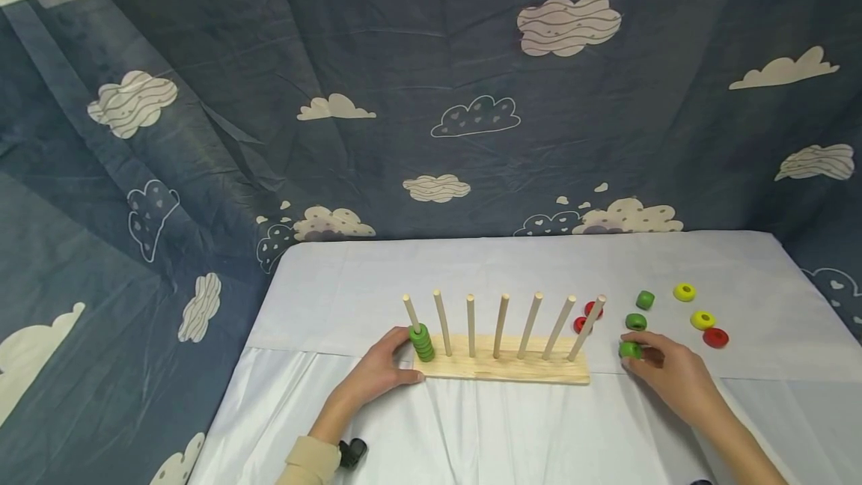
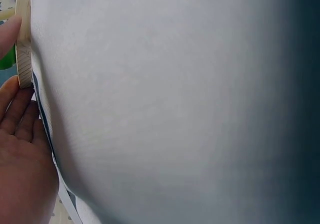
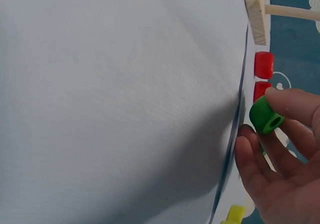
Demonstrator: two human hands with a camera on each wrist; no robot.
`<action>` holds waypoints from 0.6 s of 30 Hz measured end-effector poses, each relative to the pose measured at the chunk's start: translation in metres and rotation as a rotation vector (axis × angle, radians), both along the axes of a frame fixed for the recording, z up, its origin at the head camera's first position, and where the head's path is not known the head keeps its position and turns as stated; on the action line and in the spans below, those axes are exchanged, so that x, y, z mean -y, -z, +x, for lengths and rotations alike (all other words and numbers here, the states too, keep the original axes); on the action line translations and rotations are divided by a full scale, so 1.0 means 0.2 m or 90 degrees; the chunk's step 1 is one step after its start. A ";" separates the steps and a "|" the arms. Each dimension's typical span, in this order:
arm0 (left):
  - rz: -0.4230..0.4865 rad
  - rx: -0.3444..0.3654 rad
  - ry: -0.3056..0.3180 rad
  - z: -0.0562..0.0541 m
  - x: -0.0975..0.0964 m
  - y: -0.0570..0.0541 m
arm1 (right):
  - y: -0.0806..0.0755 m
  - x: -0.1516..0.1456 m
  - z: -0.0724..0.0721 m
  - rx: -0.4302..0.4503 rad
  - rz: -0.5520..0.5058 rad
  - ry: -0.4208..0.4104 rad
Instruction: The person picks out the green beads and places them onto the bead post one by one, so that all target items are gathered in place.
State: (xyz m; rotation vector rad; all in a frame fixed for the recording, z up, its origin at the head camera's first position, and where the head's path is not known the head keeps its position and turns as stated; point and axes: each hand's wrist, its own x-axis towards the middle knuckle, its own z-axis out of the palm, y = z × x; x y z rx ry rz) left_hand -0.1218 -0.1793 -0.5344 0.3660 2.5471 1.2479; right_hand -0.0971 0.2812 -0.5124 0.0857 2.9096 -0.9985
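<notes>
pegboard of pale rectangular wood (image 1: 501,370) is being gripped by the left hand (image 1: 381,365), likely for steadiness; the right hand (image 1: 676,380) is pinching a rounded green bead (image 3: 260,114).

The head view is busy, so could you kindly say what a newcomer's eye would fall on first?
Probably the wooden peg board on the white cloth, with green rings stacked on its leftmost peg beside the left hand. Next, the right hand, pinching a green bead beyond the board's right end, near loose coloured beads.
</notes>
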 end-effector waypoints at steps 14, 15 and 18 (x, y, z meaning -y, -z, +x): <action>0.001 -0.002 -0.001 0.00 0.00 0.00 | -0.13 0.02 0.06 -0.098 -0.073 0.016; 0.002 -0.001 -0.001 0.00 0.00 0.00 | -0.15 0.03 0.06 -0.108 -0.075 0.010; 0.009 -0.001 0.001 0.00 0.00 0.00 | -0.22 0.05 0.06 -0.130 -0.078 -0.001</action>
